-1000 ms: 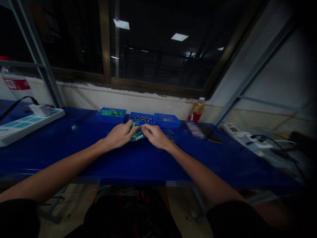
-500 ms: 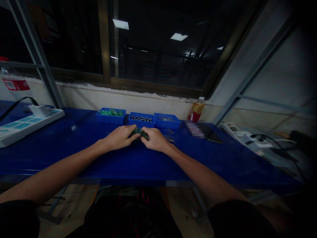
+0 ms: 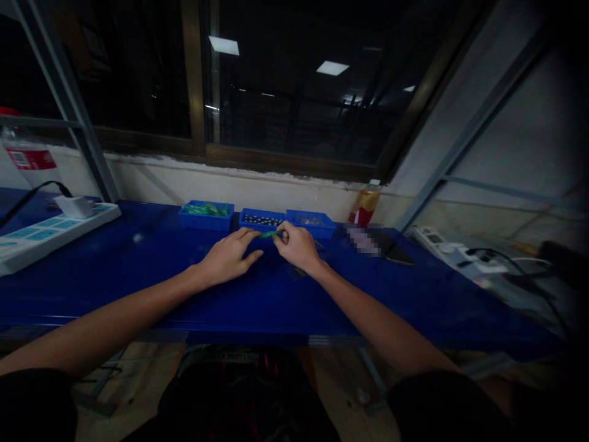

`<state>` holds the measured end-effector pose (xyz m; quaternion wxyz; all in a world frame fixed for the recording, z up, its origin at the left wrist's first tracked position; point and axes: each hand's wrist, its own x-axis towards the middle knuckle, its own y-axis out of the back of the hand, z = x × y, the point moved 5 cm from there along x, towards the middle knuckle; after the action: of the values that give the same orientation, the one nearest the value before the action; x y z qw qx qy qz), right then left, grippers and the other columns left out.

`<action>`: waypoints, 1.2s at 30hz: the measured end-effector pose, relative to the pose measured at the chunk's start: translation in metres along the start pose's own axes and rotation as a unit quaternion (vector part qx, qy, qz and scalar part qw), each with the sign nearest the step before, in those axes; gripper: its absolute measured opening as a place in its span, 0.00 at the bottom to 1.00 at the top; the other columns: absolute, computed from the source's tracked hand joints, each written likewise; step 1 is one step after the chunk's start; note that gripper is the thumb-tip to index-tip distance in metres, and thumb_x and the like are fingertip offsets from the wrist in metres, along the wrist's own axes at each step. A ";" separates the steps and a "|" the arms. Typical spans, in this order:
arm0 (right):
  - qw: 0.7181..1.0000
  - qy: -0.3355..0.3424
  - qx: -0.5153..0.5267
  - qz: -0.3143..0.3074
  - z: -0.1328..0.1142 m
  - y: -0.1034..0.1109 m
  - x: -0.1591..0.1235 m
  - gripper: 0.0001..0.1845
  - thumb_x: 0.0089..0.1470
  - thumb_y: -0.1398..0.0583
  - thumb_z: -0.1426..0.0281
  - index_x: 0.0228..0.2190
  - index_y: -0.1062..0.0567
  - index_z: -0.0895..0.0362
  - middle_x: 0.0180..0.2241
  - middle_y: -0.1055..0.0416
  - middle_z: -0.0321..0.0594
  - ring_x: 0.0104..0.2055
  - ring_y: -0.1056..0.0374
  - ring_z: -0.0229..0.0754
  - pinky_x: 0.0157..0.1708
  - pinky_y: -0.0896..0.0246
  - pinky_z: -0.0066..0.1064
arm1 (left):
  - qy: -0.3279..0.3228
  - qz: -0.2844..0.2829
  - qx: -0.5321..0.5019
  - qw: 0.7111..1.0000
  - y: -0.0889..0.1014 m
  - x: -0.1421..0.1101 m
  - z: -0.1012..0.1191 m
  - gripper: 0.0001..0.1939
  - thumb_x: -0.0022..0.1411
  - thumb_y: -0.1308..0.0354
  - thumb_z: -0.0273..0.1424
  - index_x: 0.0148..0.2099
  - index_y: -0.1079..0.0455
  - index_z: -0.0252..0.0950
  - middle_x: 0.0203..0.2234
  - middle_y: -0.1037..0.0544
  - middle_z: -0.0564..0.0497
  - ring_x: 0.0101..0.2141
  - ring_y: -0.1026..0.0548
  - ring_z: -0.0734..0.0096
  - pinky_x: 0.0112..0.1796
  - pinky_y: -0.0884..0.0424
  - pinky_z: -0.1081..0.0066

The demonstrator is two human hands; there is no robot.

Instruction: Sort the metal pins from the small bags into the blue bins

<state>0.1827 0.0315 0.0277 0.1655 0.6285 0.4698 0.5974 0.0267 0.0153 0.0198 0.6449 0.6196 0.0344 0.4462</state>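
A thin green plastic piece stretches between my hands above the blue table. My right hand pinches its right end between thumb and fingers. At the other end, the fingertips of my left hand reach the green piece, while the thumb stands well apart below them. Whether those fingertips press on it I cannot tell. Under my right hand lies a small clear packet with a thin yellowish line on it. Just behind my hands stands a blue bin with rows of small metallic-topped parts.
A blue bin of green plastic pieces stands left, another blue bin with small clear items right. A dark phone and a red-and-gold packet lie beyond. Power strips and a bottle flank the table.
My hands have moved apart from being close together. The left thumb has come away from the fingers, and the green piece now shows stretched out. The clear packet appears under my right hand.
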 end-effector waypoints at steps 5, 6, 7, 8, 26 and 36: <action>0.999 -0.026 -0.002 0.043 0.009 0.003 0.002 0.08 0.49 0.47 0.66 0.31 0.30 0.55 0.18 0.34 0.32 0.20 0.39 0.36 0.21 0.54 0.26 | 0.026 0.038 -0.015 0.999 0.009 0.002 -0.003 0.15 0.60 0.51 0.36 0.47 0.36 0.35 0.39 0.28 0.47 0.34 0.28 0.66 0.37 0.32 0.66; 0.998 -0.032 0.002 0.052 0.013 0.004 0.004 0.09 0.49 0.47 0.65 0.31 0.30 0.55 0.18 0.35 0.32 0.19 0.40 0.36 0.21 0.54 0.26 | 0.031 0.030 -0.024 0.999 0.009 0.003 -0.003 0.14 0.60 0.52 0.36 0.45 0.35 0.35 0.37 0.27 0.48 0.33 0.28 0.66 0.35 0.33 0.67; 0.997 -0.036 0.009 0.060 0.017 0.005 0.005 0.09 0.49 0.47 0.65 0.30 0.30 0.55 0.17 0.35 0.32 0.19 0.40 0.35 0.21 0.54 0.26 | 0.036 0.020 -0.036 0.999 0.009 0.003 -0.003 0.13 0.60 0.52 0.36 0.43 0.34 0.35 0.34 0.26 0.48 0.32 0.28 0.66 0.34 0.33 0.68; 0.997 -0.038 0.017 0.067 0.021 0.006 0.006 0.09 0.49 0.47 0.65 0.30 0.30 0.56 0.17 0.36 0.31 0.19 0.41 0.35 0.21 0.53 0.26 | 0.040 0.008 -0.047 0.998 0.008 0.003 -0.003 0.13 0.60 0.53 0.37 0.42 0.33 0.36 0.33 0.25 0.49 0.31 0.27 0.66 0.33 0.34 0.69; 0.978 0.206 0.034 0.025 -0.052 0.007 -0.023 0.08 0.52 0.48 0.73 0.31 0.29 0.58 0.27 0.31 0.39 0.30 0.36 0.37 0.32 0.41 0.29 | 0.272 0.010 -0.506 0.819 -0.002 0.006 -0.034 0.07 0.55 0.47 0.33 0.31 0.35 0.33 0.24 0.31 0.53 0.24 0.32 0.76 0.25 0.40 0.75; 0.984 0.096 0.146 -0.038 -0.037 -0.001 -0.016 0.06 0.50 0.45 0.71 0.34 0.33 0.55 0.26 0.29 0.35 0.26 0.34 0.36 0.28 0.43 0.28 | 0.187 0.061 -0.448 0.872 0.004 0.009 -0.029 0.07 0.57 0.49 0.33 0.34 0.37 0.33 0.25 0.31 0.52 0.26 0.31 0.74 0.26 0.37 0.75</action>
<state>0.1510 0.0067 0.0259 0.0493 0.5673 0.5893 0.5732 0.0129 0.0429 0.0210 0.8065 0.1700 -0.0867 0.5595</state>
